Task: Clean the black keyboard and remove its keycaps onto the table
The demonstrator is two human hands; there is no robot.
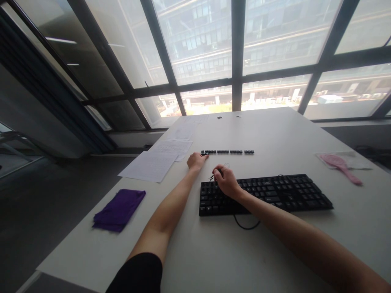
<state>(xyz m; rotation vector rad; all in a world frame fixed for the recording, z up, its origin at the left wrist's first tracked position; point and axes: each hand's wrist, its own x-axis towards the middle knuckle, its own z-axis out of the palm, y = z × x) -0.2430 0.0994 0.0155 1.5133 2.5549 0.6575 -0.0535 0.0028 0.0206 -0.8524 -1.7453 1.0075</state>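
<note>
A row of small black keycaps (235, 151) lies across the white table in several groups. My left hand (196, 161) is at the row's left end, its fingers closed on a dark keycap (204, 153). My right hand (226, 182) is above the upper left part of a black keyboard (284, 192), with its fingers pinched round a small tool with thin wire loops (227, 165), which looks like a keycap puller. Fingers hide most of its handle. The right hand and wrist also cover some of the keyboard's keys.
Left on the white table (195, 252) are a folded purple cloth (119, 209) and sheets of paper (149, 165). A pink hairbrush (339, 163) lies at the right on a clear bag. The keyboard's cable (247, 228) loops out in front. Windows stand beyond the far edge.
</note>
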